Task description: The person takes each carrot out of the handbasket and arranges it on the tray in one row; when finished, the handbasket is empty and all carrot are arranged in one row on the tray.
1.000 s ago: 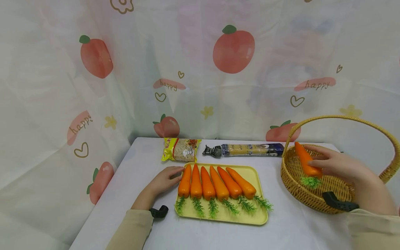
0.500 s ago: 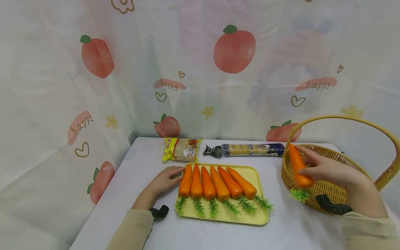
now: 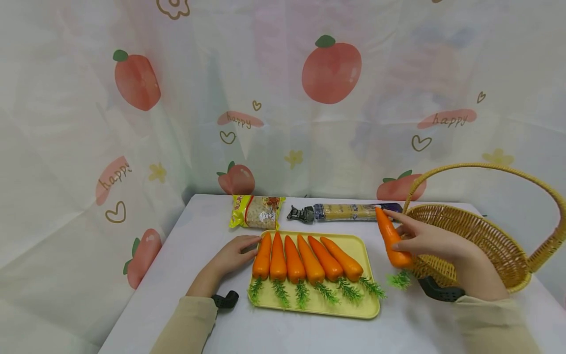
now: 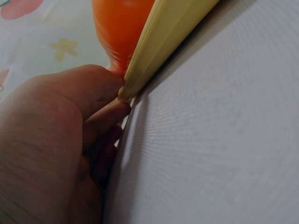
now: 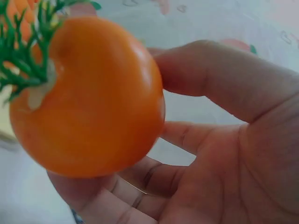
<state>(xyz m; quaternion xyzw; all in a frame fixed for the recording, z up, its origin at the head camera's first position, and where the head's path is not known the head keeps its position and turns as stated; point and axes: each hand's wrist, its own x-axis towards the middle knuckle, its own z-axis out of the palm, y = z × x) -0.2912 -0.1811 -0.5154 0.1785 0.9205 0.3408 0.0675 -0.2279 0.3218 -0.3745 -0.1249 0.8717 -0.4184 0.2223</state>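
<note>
My right hand (image 3: 433, 241) holds an orange carrot (image 3: 391, 241) with a green leafy top, between the yellow tray (image 3: 309, 309) and the wicker basket (image 3: 482, 231). In the right wrist view the thumb and fingers curl round the carrot's thick end (image 5: 93, 102), its leaves (image 5: 35, 51) pointing to the upper left. Several more carrots (image 3: 292, 260) lie side by side on the tray, leaves toward the front. At the tray's left edge, my left hand (image 3: 234, 254) pinches the rim (image 4: 140, 65) between thumb and fingers, close beside the leftmost carrot (image 4: 119, 28).
Behind the tray lie a yellow snack packet (image 3: 256, 211) and a long blue-and-yellow package (image 3: 353, 212) with a black end. The basket's tall arched handle (image 3: 482, 166) rises at the right. A printed curtain (image 3: 265, 73) hangs behind the white table (image 3: 185, 246).
My right hand has moved left with the carrot, out from over the basket to a spot between basket and tray. The left hand has kept its place at the tray.
</note>
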